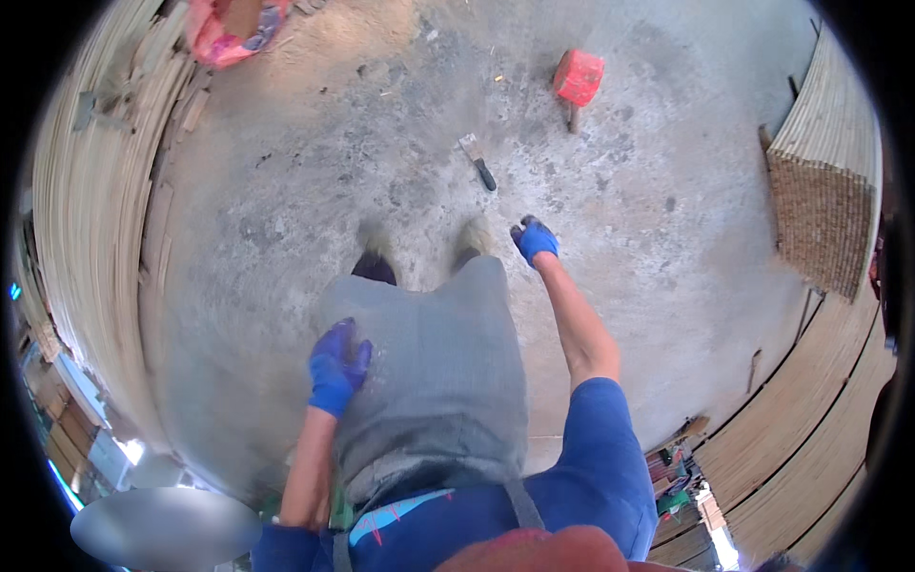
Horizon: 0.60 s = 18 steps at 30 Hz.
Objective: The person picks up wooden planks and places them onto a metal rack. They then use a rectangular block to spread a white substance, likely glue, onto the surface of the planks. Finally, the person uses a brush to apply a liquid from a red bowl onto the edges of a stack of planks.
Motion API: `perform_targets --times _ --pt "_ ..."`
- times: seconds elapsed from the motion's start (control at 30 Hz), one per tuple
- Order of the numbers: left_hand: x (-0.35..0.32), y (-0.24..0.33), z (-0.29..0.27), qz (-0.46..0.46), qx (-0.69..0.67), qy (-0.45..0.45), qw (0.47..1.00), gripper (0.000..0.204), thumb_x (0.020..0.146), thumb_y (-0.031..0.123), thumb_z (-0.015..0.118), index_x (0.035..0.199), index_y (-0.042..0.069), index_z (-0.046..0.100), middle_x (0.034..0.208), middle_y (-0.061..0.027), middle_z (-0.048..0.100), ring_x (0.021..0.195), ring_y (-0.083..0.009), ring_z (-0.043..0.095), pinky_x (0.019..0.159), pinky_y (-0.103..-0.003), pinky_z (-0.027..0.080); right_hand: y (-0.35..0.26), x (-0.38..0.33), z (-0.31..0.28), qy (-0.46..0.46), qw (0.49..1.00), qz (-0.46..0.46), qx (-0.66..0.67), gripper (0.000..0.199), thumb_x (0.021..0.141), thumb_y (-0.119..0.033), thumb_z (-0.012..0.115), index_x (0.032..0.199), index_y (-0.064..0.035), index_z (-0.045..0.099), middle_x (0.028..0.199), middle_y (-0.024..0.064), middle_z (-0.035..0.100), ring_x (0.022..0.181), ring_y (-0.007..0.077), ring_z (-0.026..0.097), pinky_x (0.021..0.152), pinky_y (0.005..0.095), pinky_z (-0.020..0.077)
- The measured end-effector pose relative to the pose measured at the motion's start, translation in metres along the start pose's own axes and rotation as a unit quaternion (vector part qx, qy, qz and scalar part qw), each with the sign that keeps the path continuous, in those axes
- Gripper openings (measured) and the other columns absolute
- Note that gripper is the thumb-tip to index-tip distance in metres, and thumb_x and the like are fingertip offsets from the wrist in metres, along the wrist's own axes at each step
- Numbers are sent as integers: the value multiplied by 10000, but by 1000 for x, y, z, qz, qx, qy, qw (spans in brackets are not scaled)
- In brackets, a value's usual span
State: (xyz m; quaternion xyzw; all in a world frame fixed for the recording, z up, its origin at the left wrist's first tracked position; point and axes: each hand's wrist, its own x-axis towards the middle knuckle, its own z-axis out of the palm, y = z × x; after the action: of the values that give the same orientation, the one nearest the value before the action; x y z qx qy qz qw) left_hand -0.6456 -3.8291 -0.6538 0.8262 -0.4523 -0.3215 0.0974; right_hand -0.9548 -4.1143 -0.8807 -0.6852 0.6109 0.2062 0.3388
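Note:
My left hand point(338, 367), in a blue and purple glove, is over the left side of my grey apron point(434, 362). Its thumb stands apart from the fingers and it holds nothing; whether it touches the cloth I cannot tell. Out over the floor, right of my feet, my right hand point(536, 241) wears a blue glove with dark fingertips. Its fingers are parted, with nothing visible in them. The thing nearest to it is a scraper point(478, 162) with a flat metal blade and dark handle, lying on the concrete. Farther off lies a red block-headed mallet point(579, 81) with a short handle.
Long wooden strips point(95, 210) are stacked along the left. On the right stand a bundle of strips point(824, 191) and long boards point(801, 410). A pink-red sack point(224, 43) sits at the far left beside sawdust point(334, 38). My boots point(474, 235) are on the concrete floor.

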Motion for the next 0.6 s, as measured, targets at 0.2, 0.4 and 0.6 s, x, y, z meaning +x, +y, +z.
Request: perform_targets --times 0.2,0.4,0.6 --pt "217 46 71 120 92 -34 988 491 753 178 672 1199 9 558 1242 -208 548 1182 -400 486 1025 -471 362 -30 243 112 83 996 -15 -42 308 825 -289 537 1047 -86 603 994 164 655 926 335 646 781 446 516" --pt "283 52 78 156 71 -89 981 437 751 170 666 1145 2 584 1176 -205 585 1148 -388 516 1011 -468 375 -16 284 153 74 994 -73 -15 196 813 -227 544 926 -98 638 957 152 652 927 321 638 752 454 517" --pt "276 49 43 170 114 -160 966 393 768 267 655 1084 35 626 1145 -194 610 1104 -368 551 975 -433 415 -20 145 34 25 964 42 261 264 799 -257 653 949 -41 626 838 132 643 741 255 626 668 385 525"
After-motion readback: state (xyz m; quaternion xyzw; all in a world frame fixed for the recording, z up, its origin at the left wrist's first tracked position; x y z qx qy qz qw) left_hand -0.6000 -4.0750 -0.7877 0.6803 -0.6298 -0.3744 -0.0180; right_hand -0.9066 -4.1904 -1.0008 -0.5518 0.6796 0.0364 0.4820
